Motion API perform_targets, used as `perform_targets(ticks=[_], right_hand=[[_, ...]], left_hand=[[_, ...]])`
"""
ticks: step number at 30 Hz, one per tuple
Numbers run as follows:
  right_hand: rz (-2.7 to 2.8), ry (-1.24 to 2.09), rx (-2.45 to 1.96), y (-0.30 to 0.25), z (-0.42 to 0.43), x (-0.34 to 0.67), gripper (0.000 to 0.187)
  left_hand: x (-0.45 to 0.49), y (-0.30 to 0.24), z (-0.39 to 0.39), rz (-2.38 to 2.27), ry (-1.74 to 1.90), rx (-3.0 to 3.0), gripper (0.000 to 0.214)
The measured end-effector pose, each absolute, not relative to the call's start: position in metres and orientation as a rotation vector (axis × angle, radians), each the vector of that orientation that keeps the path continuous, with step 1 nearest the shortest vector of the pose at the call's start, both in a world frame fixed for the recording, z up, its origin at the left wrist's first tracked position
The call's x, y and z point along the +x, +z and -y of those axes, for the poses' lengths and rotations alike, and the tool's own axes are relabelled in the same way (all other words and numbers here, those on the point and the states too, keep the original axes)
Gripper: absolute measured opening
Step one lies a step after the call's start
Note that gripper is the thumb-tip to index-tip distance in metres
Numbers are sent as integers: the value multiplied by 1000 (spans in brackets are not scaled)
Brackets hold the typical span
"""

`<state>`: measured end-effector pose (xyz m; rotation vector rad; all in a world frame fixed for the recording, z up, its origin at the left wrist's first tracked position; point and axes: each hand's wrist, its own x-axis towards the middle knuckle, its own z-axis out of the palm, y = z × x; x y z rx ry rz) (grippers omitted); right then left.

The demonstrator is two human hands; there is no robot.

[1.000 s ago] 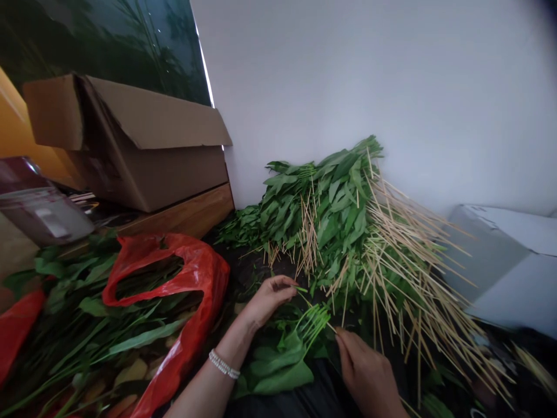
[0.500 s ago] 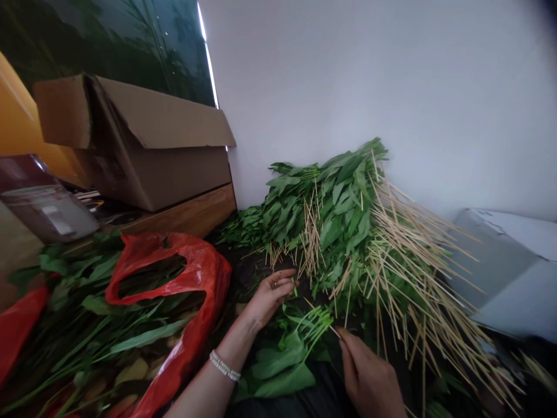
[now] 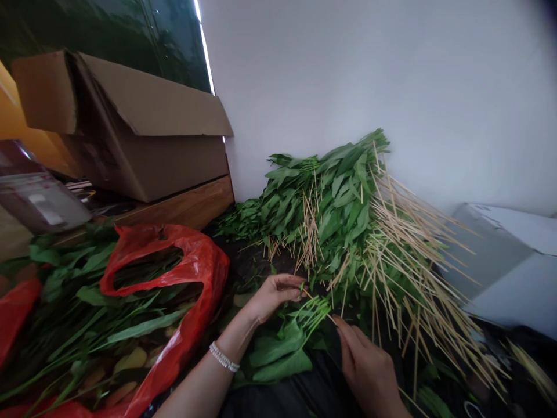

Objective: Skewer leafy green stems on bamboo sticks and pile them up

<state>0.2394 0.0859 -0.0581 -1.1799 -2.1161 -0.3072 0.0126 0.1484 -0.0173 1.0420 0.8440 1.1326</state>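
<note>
Green leafy bunch with pale stems [image 3: 287, 342] lies at lower centre, stem ends fanned toward the skewers so they are easy to pick | my left hand [image 3: 274, 295] pinches a stem tip just above it | my right hand [image 3: 368, 371] grips a thin bamboo skewer [image 3: 333, 319] beside it | skewered leaf heap [image 3: 348, 220] behind, centre right.
</note>
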Motion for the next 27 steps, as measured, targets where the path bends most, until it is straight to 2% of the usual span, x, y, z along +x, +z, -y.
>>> perform_targets(ticks=[8,27], right_hand=[[2119,-242,-1187,-61,-86,241,35],[2135,-245,-1187,-62,-86,240,36]], left_hand=[[9,-18,-152,-924,1190,1064,30],[9,-23,-153,-980,1189,1091,31]])
